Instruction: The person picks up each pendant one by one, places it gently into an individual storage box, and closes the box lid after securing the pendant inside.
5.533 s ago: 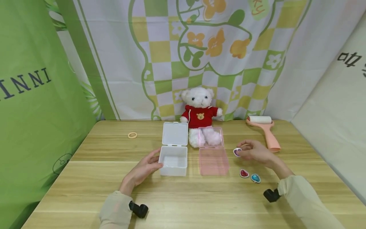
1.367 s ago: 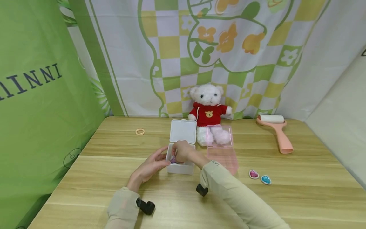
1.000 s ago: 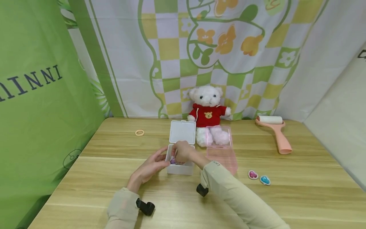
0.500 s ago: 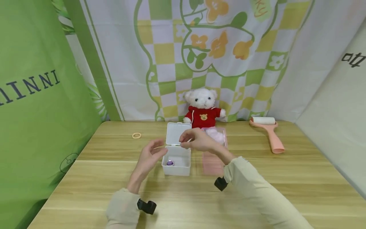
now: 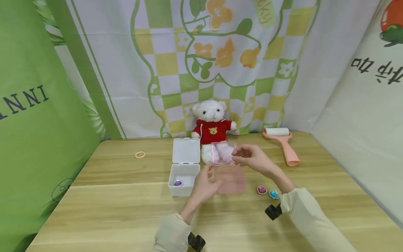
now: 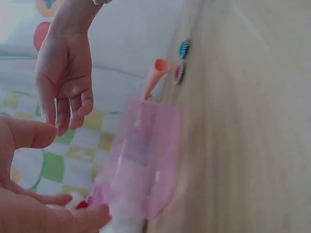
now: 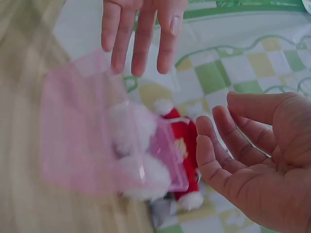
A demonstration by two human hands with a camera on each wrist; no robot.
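My left hand (image 5: 204, 187) hovers at the left side of the pink clear box (image 5: 231, 180), its fingers spread and holding nothing. Above that box's right side my right hand (image 5: 254, 159) hangs in the air, fingers loosely bent around nothing. The pink box has its lid raised, as the right wrist view also shows its pink wall (image 7: 73, 141). Left of it the white box (image 5: 185, 191) stands with its lid up and a purple heart gem (image 5: 178, 183) inside. On the table to the right lie a red heart gem (image 5: 261, 190) and a blue heart gem (image 5: 274, 194).
A white teddy bear (image 5: 213, 131) in a red hoodie sits behind the boxes. The pink lint roller (image 5: 284, 143) lies at the back right of the wooden table (image 5: 126, 217). A small beige ring (image 5: 140, 155) lies at the back left.
The purple gem went from the right hand into the white box, and the right hand let go. Both hands then moved right, the left leaving the white box for the pink one.
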